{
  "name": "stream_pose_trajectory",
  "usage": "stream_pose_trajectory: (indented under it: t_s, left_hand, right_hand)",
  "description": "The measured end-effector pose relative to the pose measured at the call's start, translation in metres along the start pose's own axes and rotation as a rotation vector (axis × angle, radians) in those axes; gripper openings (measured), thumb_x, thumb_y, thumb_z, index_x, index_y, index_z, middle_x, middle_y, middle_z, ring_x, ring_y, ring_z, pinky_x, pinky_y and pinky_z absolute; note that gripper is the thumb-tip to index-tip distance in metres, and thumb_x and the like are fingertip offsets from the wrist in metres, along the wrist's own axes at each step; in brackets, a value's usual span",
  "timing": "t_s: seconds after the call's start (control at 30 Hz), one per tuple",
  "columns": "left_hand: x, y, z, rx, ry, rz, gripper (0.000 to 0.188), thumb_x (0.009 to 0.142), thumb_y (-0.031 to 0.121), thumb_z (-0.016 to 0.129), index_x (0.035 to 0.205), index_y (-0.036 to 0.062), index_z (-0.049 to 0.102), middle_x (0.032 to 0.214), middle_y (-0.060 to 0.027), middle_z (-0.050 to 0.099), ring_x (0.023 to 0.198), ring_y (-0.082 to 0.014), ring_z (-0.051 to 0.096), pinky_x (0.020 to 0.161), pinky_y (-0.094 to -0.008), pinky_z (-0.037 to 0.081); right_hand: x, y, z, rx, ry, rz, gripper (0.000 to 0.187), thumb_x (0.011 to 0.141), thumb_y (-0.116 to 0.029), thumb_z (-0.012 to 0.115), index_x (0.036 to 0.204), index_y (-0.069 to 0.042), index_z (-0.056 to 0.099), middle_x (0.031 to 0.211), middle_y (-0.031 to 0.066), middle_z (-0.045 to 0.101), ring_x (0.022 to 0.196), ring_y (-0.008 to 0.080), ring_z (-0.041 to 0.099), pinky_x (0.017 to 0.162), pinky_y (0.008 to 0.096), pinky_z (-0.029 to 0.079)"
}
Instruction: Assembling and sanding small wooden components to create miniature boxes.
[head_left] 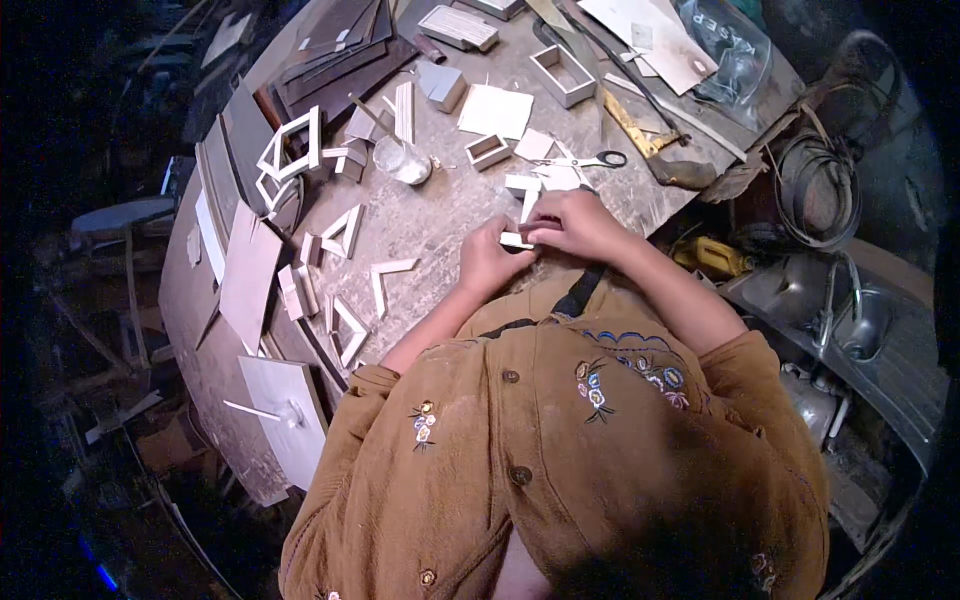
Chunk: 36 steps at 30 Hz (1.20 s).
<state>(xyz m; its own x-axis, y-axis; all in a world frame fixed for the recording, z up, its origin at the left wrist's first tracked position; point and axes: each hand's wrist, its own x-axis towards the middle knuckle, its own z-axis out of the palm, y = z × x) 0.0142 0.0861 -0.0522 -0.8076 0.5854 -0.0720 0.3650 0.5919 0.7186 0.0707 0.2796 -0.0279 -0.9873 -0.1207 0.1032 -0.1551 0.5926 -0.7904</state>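
My left hand [490, 260] and my right hand [577, 226] meet at the near edge of the workbench. Between their fingertips is a small pale wooden piece [516, 240], gripped from both sides. Its full shape is partly covered by the fingers. Just beyond it lies another pale strip assembly [523, 184]. Scissors [600, 160] with dark handles rest past my right hand. A small open wooden box [488, 152] sits farther off, and a cup of white paste [402, 161] stands to its left with a stick in it.
L-shaped and framed wooden pieces [345, 232] lie along the left. A larger box [563, 76], a white square sheet [496, 111] and a yellow-handled saw [628, 124] are farther back. Thin boards [250, 270] lean at the left edge. A metal sink [870, 325] stands at right.
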Motion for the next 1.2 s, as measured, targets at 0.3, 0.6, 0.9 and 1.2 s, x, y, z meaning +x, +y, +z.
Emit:
stream_pose_trajectory:
  t_s: [0.3, 0.6, 0.9, 1.2]
  left_hand:
    - [0.015, 0.017, -0.017, -0.032, 0.023, -0.037, 0.050, 0.070, 0.046, 0.076, 0.094, 0.0017, 0.070, 0.086, -0.0168, 0.070, 0.078, -0.0289, 0.069, 0.072, -0.0374, 0.053]
    - [0.043, 0.011, -0.013, -0.489, -0.199, -0.056, 0.030, 0.086, 0.026, 0.063, 0.095, -0.0020, 0.069, 0.088, -0.0089, 0.072, 0.072, -0.0175, 0.067, 0.068, -0.0319, 0.052]
    - [0.035, -0.002, -0.003, -0.636, -0.166, -0.382, 0.030, 0.095, 0.027, 0.053, 0.100, 0.0018, 0.068, 0.085, -0.0029, 0.068, 0.073, -0.0095, 0.059, 0.069, -0.0252, 0.045]
    - [0.028, -0.021, 0.010, -0.638, -0.154, -0.351, 0.033, 0.097, 0.029, 0.051, 0.100, -0.0003, 0.066, 0.087, -0.0056, 0.068, 0.077, -0.0124, 0.062, 0.074, -0.0268, 0.048]
  right_hand:
    - [-0.032, 0.061, -0.013, 0.258, 0.298, 0.473, 0.030, 0.078, -0.028, 0.076, 0.093, -0.002, 0.072, 0.078, 0.0072, 0.070, 0.069, 0.0118, 0.062, 0.066, 0.0290, 0.049]
    - [-0.030, 0.041, -0.011, 0.400, 0.307, 0.423, 0.030, 0.078, -0.028, 0.077, 0.096, -0.004, 0.072, 0.084, 0.0075, 0.071, 0.077, 0.0131, 0.065, 0.073, 0.0294, 0.051]
    - [-0.031, 0.008, 0.013, -0.021, 0.185, 0.176, 0.026, 0.077, -0.030, 0.072, 0.090, -0.008, 0.070, 0.083, 0.0131, 0.065, 0.079, 0.0319, 0.065, 0.071, 0.0414, 0.051]
    - [-0.024, 0.012, 0.012, -0.003, 0.182, 0.192, 0.029, 0.074, -0.026, 0.074, 0.094, -0.008, 0.067, 0.087, 0.0117, 0.066, 0.082, 0.0307, 0.065, 0.072, 0.0394, 0.051]
